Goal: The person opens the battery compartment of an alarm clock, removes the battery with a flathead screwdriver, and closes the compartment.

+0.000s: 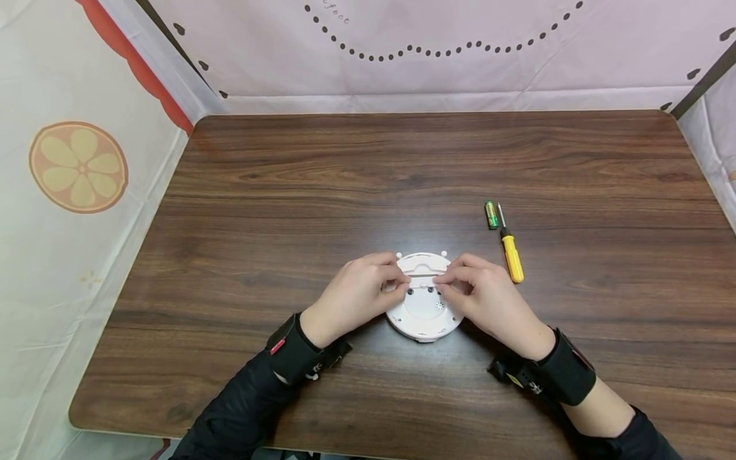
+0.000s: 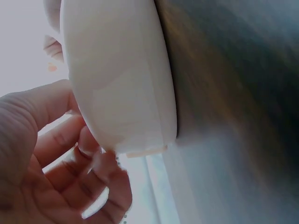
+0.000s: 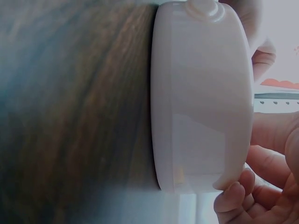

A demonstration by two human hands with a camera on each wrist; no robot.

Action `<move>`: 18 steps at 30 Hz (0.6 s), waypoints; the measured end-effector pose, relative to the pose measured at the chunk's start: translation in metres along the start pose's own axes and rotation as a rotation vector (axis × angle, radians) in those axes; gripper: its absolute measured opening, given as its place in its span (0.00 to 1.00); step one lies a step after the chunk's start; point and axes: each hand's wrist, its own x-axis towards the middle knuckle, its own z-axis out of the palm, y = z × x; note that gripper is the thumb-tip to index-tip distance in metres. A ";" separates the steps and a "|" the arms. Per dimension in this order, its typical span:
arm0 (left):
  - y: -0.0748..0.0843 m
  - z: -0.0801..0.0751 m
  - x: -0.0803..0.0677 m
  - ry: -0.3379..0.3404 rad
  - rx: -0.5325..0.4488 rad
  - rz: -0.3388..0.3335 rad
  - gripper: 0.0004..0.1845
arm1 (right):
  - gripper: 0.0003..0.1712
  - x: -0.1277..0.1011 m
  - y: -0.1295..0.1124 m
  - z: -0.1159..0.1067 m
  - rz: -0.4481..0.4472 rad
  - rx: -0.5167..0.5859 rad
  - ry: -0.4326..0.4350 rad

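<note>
Here both hands meet over a round white device (image 1: 424,313) that lies flat on the dark wooden tabletop (image 1: 345,179), near the person's edge and about midway across. The left hand (image 1: 353,295) comes in from the left with its wrist low on the tabletop, fingers curled so that the tips pinch at a narrow white strip (image 1: 422,279) crossing the device's upturned face. The right hand (image 1: 489,295) mirrors it from the other side, its fingertips pinching the same strip, so each grip is closed on that strip. Both forearms wear black sleeves and black wrist bands.

In the left wrist view the device's smooth white side wall (image 2: 121,79) fills the frame, with the curled fingers (image 2: 70,172) just beside its rim. The right wrist view shows the same wall (image 3: 201,102) standing on the wood grain, fingers (image 3: 233,196) wrapped at its edge.

Beyond the right hand, well apart from the device, a green battery (image 1: 491,214) lies just beside a yellow-handled screwdriver (image 1: 510,252).
</note>
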 end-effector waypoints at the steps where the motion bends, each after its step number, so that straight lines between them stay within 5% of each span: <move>1: 0.001 0.000 0.000 0.004 0.009 -0.010 0.03 | 0.04 0.000 0.000 0.000 -0.002 0.000 0.002; 10: 0.004 0.004 -0.001 0.060 0.059 -0.019 0.01 | 0.03 0.001 0.000 0.002 -0.006 -0.005 0.017; 18: 0.002 0.006 0.000 0.034 -0.074 -0.129 0.05 | 0.05 0.002 0.001 0.003 0.024 -0.016 0.033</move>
